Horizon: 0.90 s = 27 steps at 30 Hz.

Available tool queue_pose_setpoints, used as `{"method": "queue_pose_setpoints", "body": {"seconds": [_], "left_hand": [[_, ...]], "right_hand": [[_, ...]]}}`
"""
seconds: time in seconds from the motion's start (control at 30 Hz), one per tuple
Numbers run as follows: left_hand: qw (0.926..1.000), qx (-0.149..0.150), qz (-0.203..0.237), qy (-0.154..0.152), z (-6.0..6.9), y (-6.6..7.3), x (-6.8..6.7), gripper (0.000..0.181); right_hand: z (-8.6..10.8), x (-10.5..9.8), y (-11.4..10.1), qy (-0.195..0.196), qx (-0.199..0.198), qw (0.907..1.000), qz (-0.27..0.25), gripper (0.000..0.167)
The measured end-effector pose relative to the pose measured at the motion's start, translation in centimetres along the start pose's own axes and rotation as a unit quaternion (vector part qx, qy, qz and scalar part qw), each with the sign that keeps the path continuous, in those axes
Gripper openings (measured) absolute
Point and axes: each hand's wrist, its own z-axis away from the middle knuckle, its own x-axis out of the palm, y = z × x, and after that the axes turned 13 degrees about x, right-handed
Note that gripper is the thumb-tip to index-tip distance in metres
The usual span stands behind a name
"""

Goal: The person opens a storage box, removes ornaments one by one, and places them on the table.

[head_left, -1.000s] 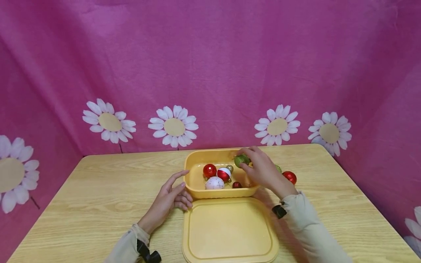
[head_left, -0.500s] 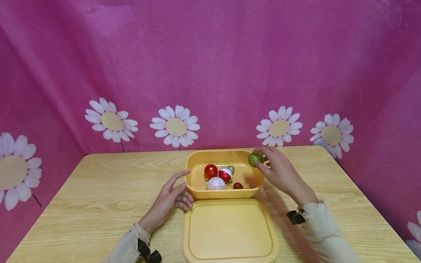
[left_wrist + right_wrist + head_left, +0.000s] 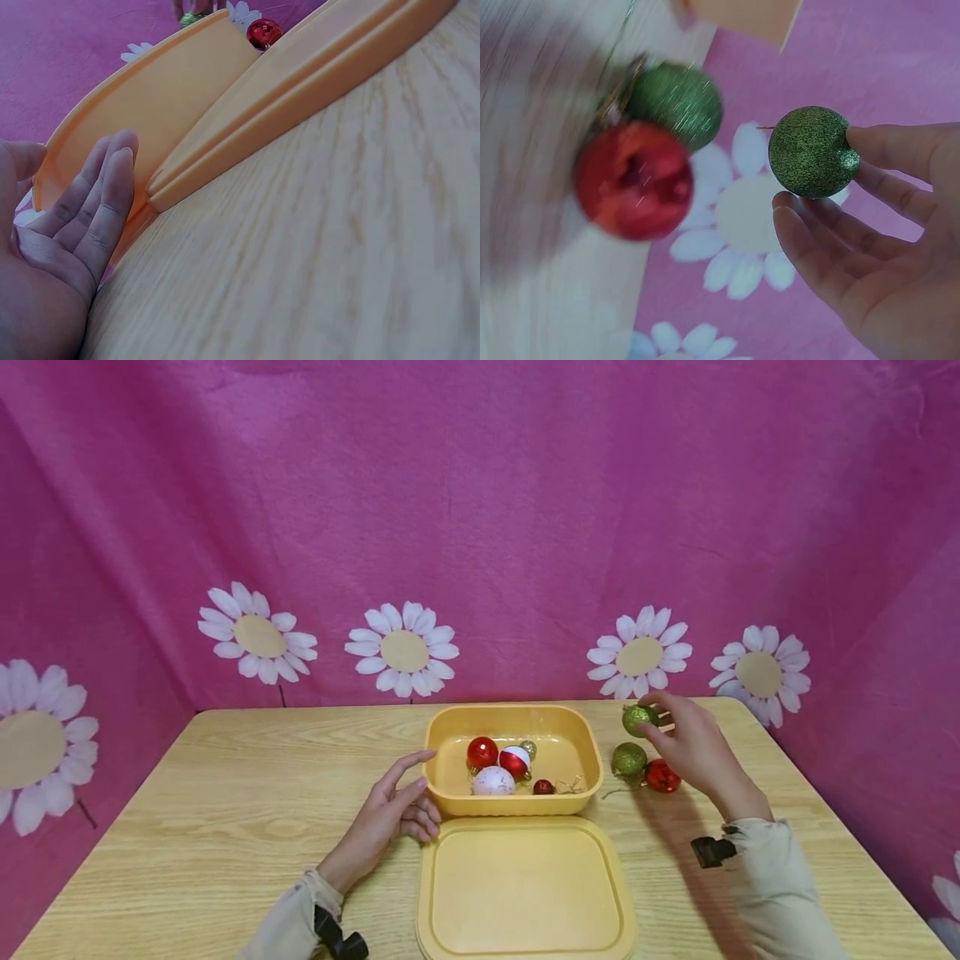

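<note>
Between thumb and fingertips, my right hand [image 3: 697,747] holds a green glitter bauble [image 3: 640,720] in the air, to the right of the yellow box [image 3: 517,807]. The right wrist view shows the held bauble [image 3: 810,152] clearly, a thin wire loop on its far side. On the table below it sit a second green bauble [image 3: 628,761] and a shiny red bauble [image 3: 663,775], side by side. At the box's left end, my left hand [image 3: 386,818] rests with loosely straight fingers [image 3: 109,206] against the wall and rim.
Inside the box are a red bauble [image 3: 482,752], a red-and-white bauble [image 3: 515,762], a speckled white bauble [image 3: 493,781], a small gold one [image 3: 528,749] and a small dark red one [image 3: 543,787]. The yellow lid [image 3: 527,889] lies flat before the box. A pink curtain [image 3: 480,527] hangs behind.
My right hand has carried the green bauble out of the box's right end and rightward, over the baubles on the table. The left hand stays at the box.
</note>
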Motion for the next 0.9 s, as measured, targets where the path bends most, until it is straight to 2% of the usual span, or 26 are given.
{"method": "queue_pose_setpoints", "body": {"seconds": [0.17, 0.3, 0.73, 0.9], "left_hand": [[1.0000, 0.000, 0.001, -0.001, 0.0, -0.1, 0.0, 0.053], [1.0000, 0.003, -0.004, -0.003, 0.1, -0.1, 0.0, 0.051], [0.9998, 0.007, -0.017, 0.000, 0.0, -0.1, 0.0, 0.048], [0.9998, 0.006, -0.021, 0.000, 0.1, 0.0, 0.0, 0.049]], "right_hand": [[0.0, -0.1, 2.1, -0.005, 0.038, 0.9991, 0.016, 0.031], [0.0, 0.3, 3.3, -0.011, 0.049, 0.9985, 0.024, 0.030], [-0.2, 0.9, 5.0, -0.039, 0.071, 0.9960, 0.037, 0.030], [-0.1, 1.0, 5.3, -0.067, 0.093, 0.9928, 0.037, 0.030]]}}
